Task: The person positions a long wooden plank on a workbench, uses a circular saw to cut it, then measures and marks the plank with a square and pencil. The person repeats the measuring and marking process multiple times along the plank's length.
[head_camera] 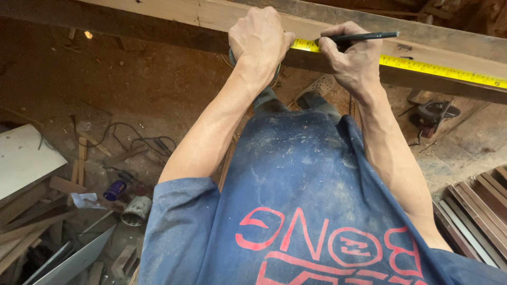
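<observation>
A long wooden beam (211,13) runs across the top of the head view. A yellow tape measure blade (438,68) lies stretched along it to the right. My left hand (260,37) is closed over the tape measure case, pressing it on the beam. My right hand (351,58) holds a black pencil (369,36) with its tip at the tape near the beam's face. Both forearms reach up from my dusty blue shirt (296,200).
Below is a dirt floor with wood scraps (68,184), black cables (132,142), a white board (24,158), a purple can (114,190) and a grey cup (136,211). A circular saw (435,113) lies at right, and stacked dark slats (475,211) at lower right.
</observation>
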